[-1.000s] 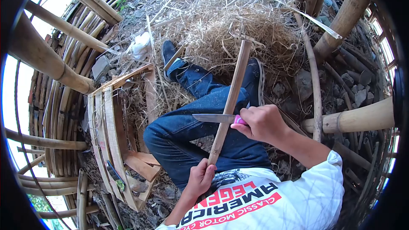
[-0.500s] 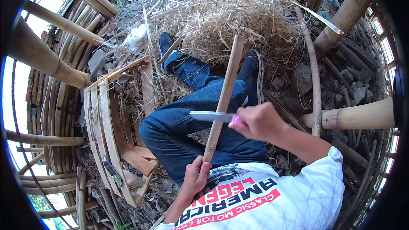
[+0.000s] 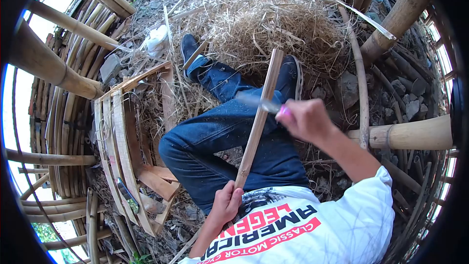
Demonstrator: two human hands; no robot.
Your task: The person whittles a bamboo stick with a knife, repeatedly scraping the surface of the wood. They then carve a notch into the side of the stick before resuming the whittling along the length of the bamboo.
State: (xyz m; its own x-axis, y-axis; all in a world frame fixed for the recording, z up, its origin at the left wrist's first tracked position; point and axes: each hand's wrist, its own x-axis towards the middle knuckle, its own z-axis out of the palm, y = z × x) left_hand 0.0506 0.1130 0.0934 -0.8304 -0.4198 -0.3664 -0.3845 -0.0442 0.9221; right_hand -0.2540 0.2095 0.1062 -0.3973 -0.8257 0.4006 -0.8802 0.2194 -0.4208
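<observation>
Shaving a long tan bamboo slat [image 3: 258, 117]: left hand [image 3: 225, 204] is gripping its 6 o'clock end, right hand [image 3: 307, 120] is clenching a blurred pink-handled knife [image 3: 266, 105]; judging next, another controlled stroke toward 12 o'clock.

1. Bamboo strip [image 3: 258, 120] runs from the left hand [image 3: 225, 204], low centre, up and away over the legs [image 3: 229, 132].
2. Knife [image 3: 264, 104] lies across the strip's upper part, held from the right by the right hand [image 3: 307, 120].
3. Shavings pile [image 3: 273, 19] lies beyond the shoes.
4. Wooden frame [image 3: 127, 137] lies on the ground left of the legs.
5. Bamboo pole [image 3: 410, 134] lies at right, beyond the right arm.
</observation>
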